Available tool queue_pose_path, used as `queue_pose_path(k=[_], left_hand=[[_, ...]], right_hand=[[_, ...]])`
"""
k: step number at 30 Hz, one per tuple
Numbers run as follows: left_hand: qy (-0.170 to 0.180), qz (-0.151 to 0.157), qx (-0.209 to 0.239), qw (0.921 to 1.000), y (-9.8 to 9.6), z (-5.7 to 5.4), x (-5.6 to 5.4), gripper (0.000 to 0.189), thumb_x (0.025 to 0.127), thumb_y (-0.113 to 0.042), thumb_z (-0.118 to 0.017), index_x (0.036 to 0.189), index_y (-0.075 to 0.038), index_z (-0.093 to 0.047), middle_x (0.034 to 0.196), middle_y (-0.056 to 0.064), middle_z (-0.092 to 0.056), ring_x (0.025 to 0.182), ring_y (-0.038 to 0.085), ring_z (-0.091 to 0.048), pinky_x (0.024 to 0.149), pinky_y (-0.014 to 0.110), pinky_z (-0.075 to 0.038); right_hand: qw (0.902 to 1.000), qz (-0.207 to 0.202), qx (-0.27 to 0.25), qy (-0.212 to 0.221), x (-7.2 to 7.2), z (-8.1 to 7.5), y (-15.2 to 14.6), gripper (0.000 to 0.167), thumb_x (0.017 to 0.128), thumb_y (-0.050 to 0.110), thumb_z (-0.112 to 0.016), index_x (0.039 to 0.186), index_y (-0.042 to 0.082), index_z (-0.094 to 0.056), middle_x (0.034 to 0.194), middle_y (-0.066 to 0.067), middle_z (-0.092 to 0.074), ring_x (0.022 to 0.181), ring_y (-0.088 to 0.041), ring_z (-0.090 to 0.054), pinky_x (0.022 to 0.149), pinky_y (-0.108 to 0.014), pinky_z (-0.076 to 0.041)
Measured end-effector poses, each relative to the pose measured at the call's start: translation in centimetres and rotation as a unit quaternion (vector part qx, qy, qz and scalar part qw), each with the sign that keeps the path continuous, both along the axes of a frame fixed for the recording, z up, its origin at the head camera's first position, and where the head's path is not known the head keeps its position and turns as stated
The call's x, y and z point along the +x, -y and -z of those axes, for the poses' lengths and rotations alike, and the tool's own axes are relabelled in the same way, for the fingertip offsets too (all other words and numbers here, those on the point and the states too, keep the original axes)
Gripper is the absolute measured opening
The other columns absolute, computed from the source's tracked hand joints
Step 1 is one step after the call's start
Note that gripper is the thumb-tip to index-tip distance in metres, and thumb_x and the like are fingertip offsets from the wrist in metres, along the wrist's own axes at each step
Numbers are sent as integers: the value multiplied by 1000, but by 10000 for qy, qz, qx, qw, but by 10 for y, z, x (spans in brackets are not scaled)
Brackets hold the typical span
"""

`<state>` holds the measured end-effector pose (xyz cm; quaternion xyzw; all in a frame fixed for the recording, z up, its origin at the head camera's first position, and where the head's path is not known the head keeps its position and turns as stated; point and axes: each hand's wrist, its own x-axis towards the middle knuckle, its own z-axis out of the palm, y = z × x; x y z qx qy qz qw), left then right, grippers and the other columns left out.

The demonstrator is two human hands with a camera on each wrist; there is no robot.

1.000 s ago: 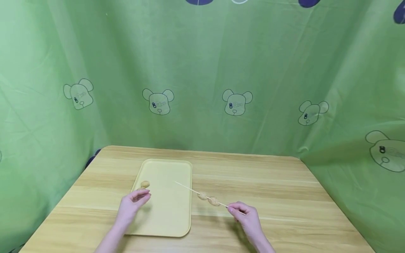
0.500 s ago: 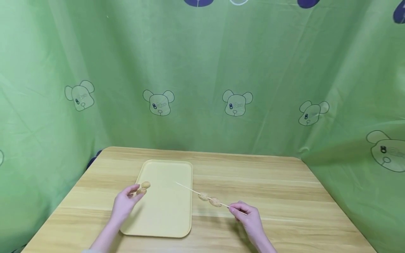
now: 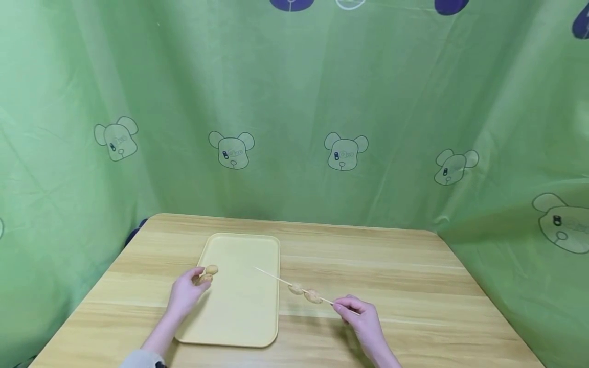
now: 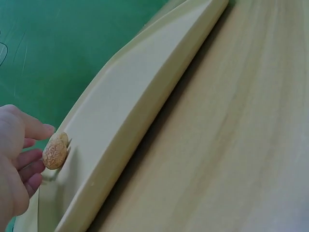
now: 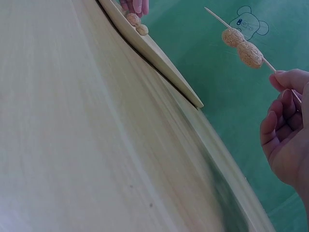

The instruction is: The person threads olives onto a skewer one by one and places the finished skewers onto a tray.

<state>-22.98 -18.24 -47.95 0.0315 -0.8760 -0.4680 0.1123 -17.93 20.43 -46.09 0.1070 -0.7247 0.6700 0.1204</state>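
Observation:
A wooden skewer (image 3: 276, 277) carries two light-brown balls (image 5: 250, 54) with a netted, wrinkled surface. My right hand (image 3: 361, 317) pinches its blunt end between thumb and fingers, above the table. Its pointed tip reaches over the tray (image 3: 244, 317). Two more netted brown balls lie close together at the tray's left side. Around the nearer ball (image 4: 54, 153) the thumb and fingers of my left hand (image 3: 183, 295) are loosely bent; the left wrist view shows a slight gap under the thumb. The farther ball (image 3: 211, 269) sits just beyond the fingertips.
The pale yellow tray has a raised rim and lies on the left half of a wood-grain table (image 3: 368, 255). A green curtain (image 3: 285, 194) with bear-head drawings hangs behind the table and along both sides.
My left hand has drawn back slightly to the left, so the nearer ball shows more between thumb and fingers. The right hand and skewer have stayed almost still.

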Motion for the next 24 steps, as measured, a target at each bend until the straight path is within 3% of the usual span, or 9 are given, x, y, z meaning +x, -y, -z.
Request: queue_pose_path(k=[4,8,13,19,24], left_hand=[[-23,104,-428,9990,-1,-1,-3,49,74,-1,-68,118,13,-53,114,32,-54,107,46,-49,94,55,-38],[-111,52,-552,9984,-2,0,-6,48,71,0,-68,115,13,-55,110,31,-56,103,44,-51,92,54,-39],[-302,-91,-557,9980,-3,3,-9,36,73,3,-63,108,13,-59,98,25,-60,92,38,-55,84,50,-44],[-846,-158,-1035,9909,-3,12,-12,27,71,7,-61,97,11,-64,90,22,-62,90,41,-55,83,50,-42],[-866,-135,-1035,9908,-3,12,-11,23,73,5,-62,96,9,-65,88,20,-62,89,39,-55,82,50,-42]], right_hand=[[9999,71,69,128,0,1,0,5,78,-3,-67,81,-6,-68,62,6,-52,55,-4,-46,48,-19,-40],[9998,82,110,147,0,3,0,5,78,-2,-67,82,-7,-68,62,6,-52,55,-4,-46,48,-20,-40],[9999,54,97,51,1,3,1,6,79,-2,-67,82,-8,-67,62,6,-52,55,-4,-46,48,-19,-40],[9997,127,112,172,2,3,1,7,79,-2,-67,82,-8,-67,62,6,-53,55,-5,-46,50,-19,-40],[9988,211,184,407,3,6,0,6,78,0,-68,81,-6,-68,63,4,-54,55,-5,-47,51,-20,-40]])
